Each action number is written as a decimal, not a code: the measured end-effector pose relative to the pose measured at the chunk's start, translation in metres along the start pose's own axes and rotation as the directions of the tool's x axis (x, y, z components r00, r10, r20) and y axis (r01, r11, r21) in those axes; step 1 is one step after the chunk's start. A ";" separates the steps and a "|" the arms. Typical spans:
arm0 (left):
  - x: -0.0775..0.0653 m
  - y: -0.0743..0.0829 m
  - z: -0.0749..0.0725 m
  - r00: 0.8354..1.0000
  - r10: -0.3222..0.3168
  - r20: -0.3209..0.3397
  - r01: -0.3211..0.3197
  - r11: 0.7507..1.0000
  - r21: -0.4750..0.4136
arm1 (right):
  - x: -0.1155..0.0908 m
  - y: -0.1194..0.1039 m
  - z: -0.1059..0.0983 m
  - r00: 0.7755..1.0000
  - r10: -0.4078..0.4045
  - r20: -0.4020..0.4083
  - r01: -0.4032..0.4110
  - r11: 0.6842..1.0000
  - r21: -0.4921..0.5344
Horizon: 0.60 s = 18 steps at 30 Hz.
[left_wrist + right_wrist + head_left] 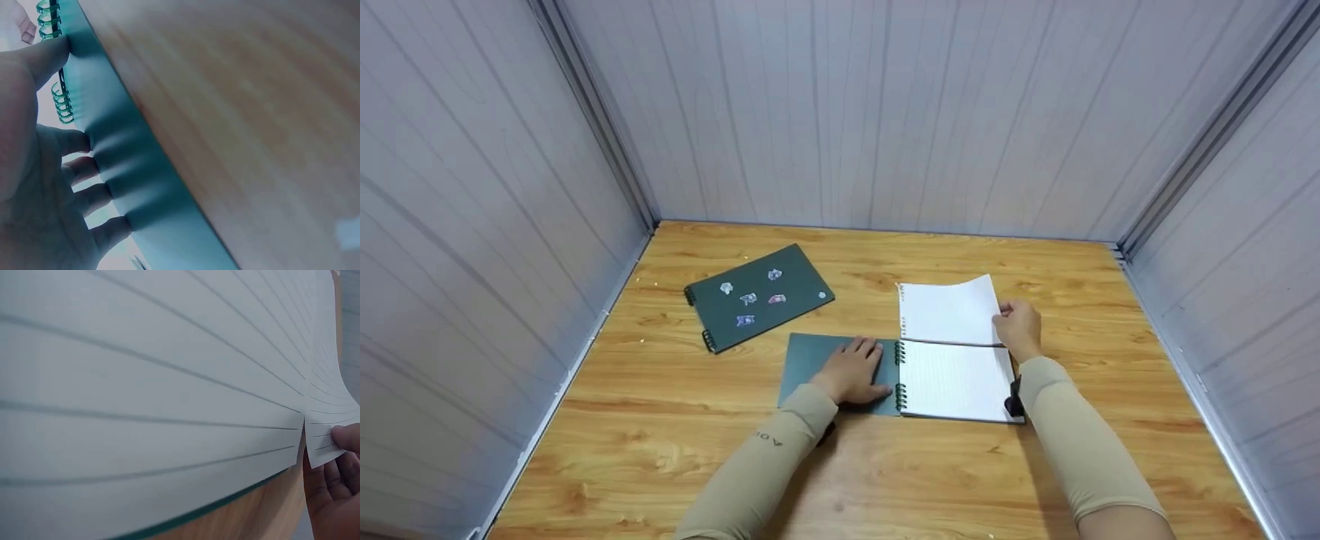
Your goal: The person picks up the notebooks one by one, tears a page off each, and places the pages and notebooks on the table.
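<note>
An open spiral notebook (956,382) lies on the table, its lined pages on the right and dark green cover (807,358) folded out to the left. My left hand (851,371) presses flat on that cover with fingers spread, the thumb near the spiral binding (901,394). Beyond the notebook's far edge is a loose sheet of paper (949,311), its left side ragged with torn holes. My right hand (1020,330) pinches the sheet's right edge between thumb and fingers. In the right wrist view the lined sheet (323,444) bends up at the pinched corner.
A second, closed dark green notebook (765,300) with several small stickers lies at the back left. Small white scraps (641,340) dot the wooden table (622,420). Pale panel walls (840,112) stand at the left, back and right.
</note>
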<state>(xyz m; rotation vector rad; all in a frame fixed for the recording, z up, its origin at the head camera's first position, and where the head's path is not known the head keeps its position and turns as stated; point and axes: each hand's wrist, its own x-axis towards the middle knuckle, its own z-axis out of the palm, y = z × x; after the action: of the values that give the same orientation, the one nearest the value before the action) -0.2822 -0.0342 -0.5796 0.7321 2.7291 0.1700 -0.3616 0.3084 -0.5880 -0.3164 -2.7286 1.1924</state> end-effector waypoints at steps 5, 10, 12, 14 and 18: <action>0.001 0.000 -0.001 1.000 0.000 0.003 0.000 1.000 0.012 | -0.002 0.002 -0.001 1.000 0.016 -0.012 -0.015 1.000 0.004; 0.001 -0.003 -0.001 1.000 0.021 0.006 -0.021 1.000 -0.019 | -0.006 -0.003 -0.015 0.998 0.045 0.032 -0.047 0.998 0.046; 0.001 -0.007 0.000 0.999 0.036 -0.006 -0.036 0.998 -0.052 | -0.009 -0.007 -0.022 0.997 0.048 0.069 -0.052 0.996 0.066; 0.001 -0.013 0.000 0.998 0.046 -0.032 -0.049 0.995 -0.089 | -0.012 -0.011 -0.030 0.994 0.026 0.107 -0.035 0.996 0.080; -0.001 -0.029 -0.006 0.996 0.033 -0.089 -0.044 0.992 -0.121 | -0.022 -0.019 -0.041 0.981 -0.063 0.185 0.049 0.995 0.081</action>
<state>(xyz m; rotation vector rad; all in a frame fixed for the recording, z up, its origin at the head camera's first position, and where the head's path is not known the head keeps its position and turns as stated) -0.2972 -0.0597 -0.5791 0.7592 2.7574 0.3831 -0.3341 0.3189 -0.5474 -0.1221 -2.8173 1.3716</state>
